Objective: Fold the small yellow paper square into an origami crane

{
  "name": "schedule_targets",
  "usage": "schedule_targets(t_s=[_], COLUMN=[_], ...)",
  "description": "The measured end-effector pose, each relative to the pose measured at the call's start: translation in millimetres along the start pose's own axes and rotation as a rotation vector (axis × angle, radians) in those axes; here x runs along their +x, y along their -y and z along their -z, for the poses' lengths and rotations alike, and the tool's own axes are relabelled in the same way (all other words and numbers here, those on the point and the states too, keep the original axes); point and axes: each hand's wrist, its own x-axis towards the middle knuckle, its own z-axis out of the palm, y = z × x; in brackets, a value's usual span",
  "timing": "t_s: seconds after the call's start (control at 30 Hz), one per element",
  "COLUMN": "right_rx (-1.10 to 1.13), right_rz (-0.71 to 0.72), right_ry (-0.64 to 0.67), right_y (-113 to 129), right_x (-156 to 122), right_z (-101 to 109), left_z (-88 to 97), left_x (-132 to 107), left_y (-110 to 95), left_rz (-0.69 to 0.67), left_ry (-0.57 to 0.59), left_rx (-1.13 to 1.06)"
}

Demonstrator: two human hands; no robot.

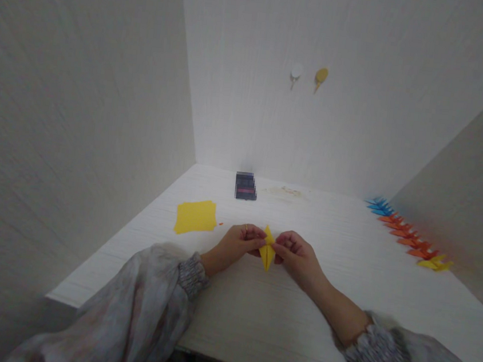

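Observation:
A small folded yellow paper piece (267, 252) is held upright just above the white table (323, 305), near its middle. My left hand (241, 242) pinches its left side, fingers closed; a ring shows on one finger. My right hand (298, 256) pinches the right side, fingers closed too. The two hands almost touch around the paper. Both sleeves are loose, pale and patterned.
A stack of flat yellow paper sheets (195, 217) lies at the left. A dark blurred object (245, 185) sits at the back. Along the right wall runs a row of folded paper figures: blue (379, 206), orange (408, 238), yellow (435, 263). Two hooks (308, 76) hang on the back wall.

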Motion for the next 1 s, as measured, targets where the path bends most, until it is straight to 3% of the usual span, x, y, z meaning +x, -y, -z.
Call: schedule_targets(t_s=[0.17,0.57,1.0], right_rx=[-0.001,-0.262,-0.089], right_rz=[0.067,0.057,-0.013], right_ry=[0.069,0.140,0.192], right_y=[2,-3,0], right_x=[-3,-2,-4], right_z=[-1,2,-3], left_z=[0.3,0.6,7.2], left_x=[-1,2,7], left_y=[-1,0,12], left_rz=[-0.042,0.014,-0.029], left_ry=[0.054,-0.041,-0.022], left_rx=[-0.049,0.029,0.158])
